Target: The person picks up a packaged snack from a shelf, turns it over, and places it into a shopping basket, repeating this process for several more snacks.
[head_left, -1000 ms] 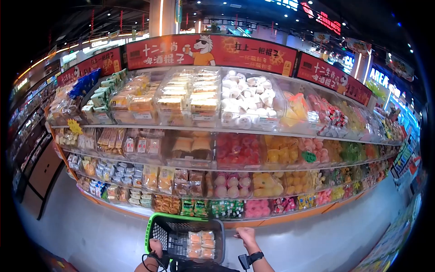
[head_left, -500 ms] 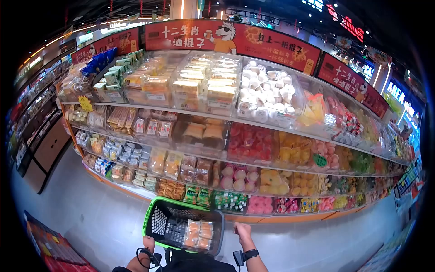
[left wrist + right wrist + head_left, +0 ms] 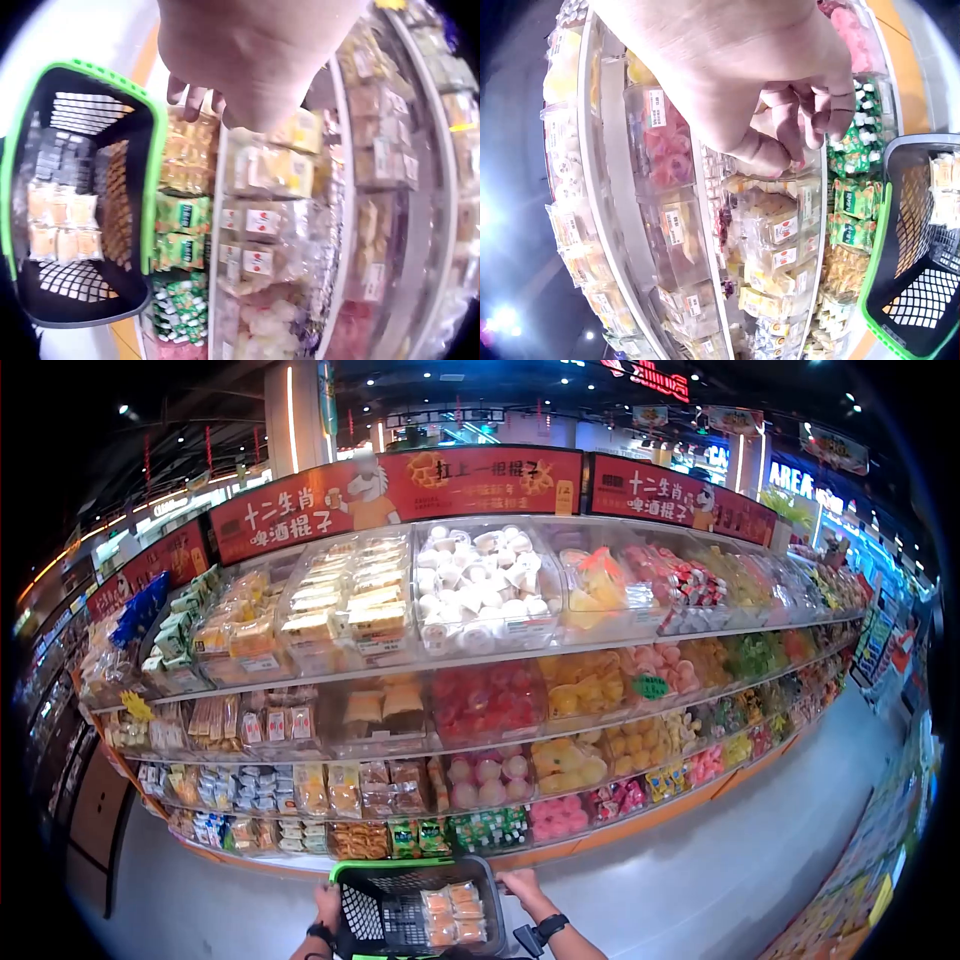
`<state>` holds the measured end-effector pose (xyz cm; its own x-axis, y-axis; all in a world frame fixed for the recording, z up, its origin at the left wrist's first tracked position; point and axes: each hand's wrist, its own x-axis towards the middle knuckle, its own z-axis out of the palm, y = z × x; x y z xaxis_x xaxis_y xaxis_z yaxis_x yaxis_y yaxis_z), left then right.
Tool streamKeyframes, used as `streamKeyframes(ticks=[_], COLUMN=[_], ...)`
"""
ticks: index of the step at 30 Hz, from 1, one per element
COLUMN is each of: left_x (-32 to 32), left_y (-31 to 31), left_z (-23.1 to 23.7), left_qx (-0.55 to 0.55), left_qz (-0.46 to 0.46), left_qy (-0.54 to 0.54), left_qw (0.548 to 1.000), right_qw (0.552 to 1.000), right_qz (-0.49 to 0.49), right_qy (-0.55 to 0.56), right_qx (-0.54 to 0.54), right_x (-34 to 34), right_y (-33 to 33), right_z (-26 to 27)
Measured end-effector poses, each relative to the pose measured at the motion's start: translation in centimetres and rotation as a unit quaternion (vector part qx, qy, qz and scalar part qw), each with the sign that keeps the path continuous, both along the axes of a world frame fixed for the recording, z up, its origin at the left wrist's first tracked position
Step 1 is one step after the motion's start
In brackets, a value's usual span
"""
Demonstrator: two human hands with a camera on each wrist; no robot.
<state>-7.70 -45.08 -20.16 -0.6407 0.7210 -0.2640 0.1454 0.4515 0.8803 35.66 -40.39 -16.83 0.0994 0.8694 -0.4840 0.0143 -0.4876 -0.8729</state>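
A black basket with a green rim [image 3: 345, 870] stands low in front of the body, with wrapped orange-and-white packs [image 3: 455, 914] inside. Just off its left side is my left hand [image 3: 327, 902]; in the left wrist view that hand [image 3: 251, 56] has its fingers bent and nothing visible in them. My right hand [image 3: 521, 884] is beside the basket's right edge. Seen in the right wrist view, the right hand [image 3: 757, 90] has loosely curled fingers, thumb near the fingertips, holding nothing. Whether either hand touches the basket I cannot tell.
A long, curved shelf unit [image 3: 440, 745] stands ahead, its tiers full of packaged snacks and clear bins. Red sign boards [image 3: 460, 485] run along its top. Grey floor [image 3: 650, 880] lies at its foot, and another display [image 3: 860, 880] is at the right edge.
The view has shifted, so the shelves now sit further left and lower than half a second ago. Both hands stay beside the basket, the right one closer to its edge in the picture.
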Motion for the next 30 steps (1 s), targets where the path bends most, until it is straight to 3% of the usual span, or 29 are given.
streamKeyframes(ticks=[2,4,6,7,8,10,12,15,17,19,20,21,24,27,28,30], left_x=[-3.0,2.1,-0.1,-1.1,-0.2,3.0,4.1,2.3,2.3,0.2,0.9,0.9,2.5,1.6,2.4,3.1], left_y=[6.4,9.1,14.8,16.5,18.5,19.4,21.5,27.1,29.7,35.6,35.4,36.5,37.0,39.7,38.8,37.5], left_z=[-2.1,10.7,10.0,10.3,13.0,20.0,23.2,22.2,21.9,17.9,18.4,17.6,19.5,14.9,16.1,18.5], left_qx=[0.156,0.137,0.242,0.26,0.281,0.333,0.356,0.274,0.313,0.354,0.287,0.297,0.203,0.236,0.21,0.156], left_qz=[-0.08,-0.124,-0.198,-0.226,-0.258,-0.284,-0.317,-0.331,-0.387,-0.353,-0.358,-0.368,-0.383,-0.298,-0.322,-0.364], left_qy=[0.081,0.081,0.243,0.265,0.282,0.344,0.377,0.417,0.335,0.525,0.479,0.446,0.574,0.603,0.602,0.603], left_qw=[0.981,0.979,0.918,0.901,0.881,0.831,0.794,0.801,0.8,0.689,0.749,0.76,0.695,0.701,0.7,0.693], right_qw=[0.998,0.995,0.979,0.979,0.979,0.941,0.917,0.9,0.89,0.891,0.889,0.869,0.809,0.733,0.703,0.741], right_qz=[0.051,0.049,0.106,0.107,0.102,0.109,0.031,0.028,-0.012,-0.002,0.026,0.04,0.064,0.102,0.113,0.199], right_qy=[-0.025,-0.068,-0.156,-0.15,-0.146,-0.248,-0.3,-0.31,-0.281,-0.259,-0.259,-0.272,-0.306,-0.369,-0.393,-0.436], right_qx=[0.015,0.061,0.081,0.091,0.1,0.203,0.26,0.306,0.359,0.373,0.378,0.41,0.498,0.563,0.582,0.47], right_x=[0.1,-0.7,-1.5,-2.1,-2.6,-3.9,-5.1,-6.1,-7.0,-8.6,-9.3,-10.3,-13.1,-15.7,-16.6,-17.4], right_y=[0.9,2.5,4.0,4.0,4.2,6.5,7.1,7.4,8.1,9.5,10.0,10.8,13.4,16.3,17.3,20.5], right_z=[0.2,0.7,5.2,7.7,10.4,8.5,10.3,14.3,15.2,16.8,18.1,18.5,21.1,22.4,22.5,21.0])
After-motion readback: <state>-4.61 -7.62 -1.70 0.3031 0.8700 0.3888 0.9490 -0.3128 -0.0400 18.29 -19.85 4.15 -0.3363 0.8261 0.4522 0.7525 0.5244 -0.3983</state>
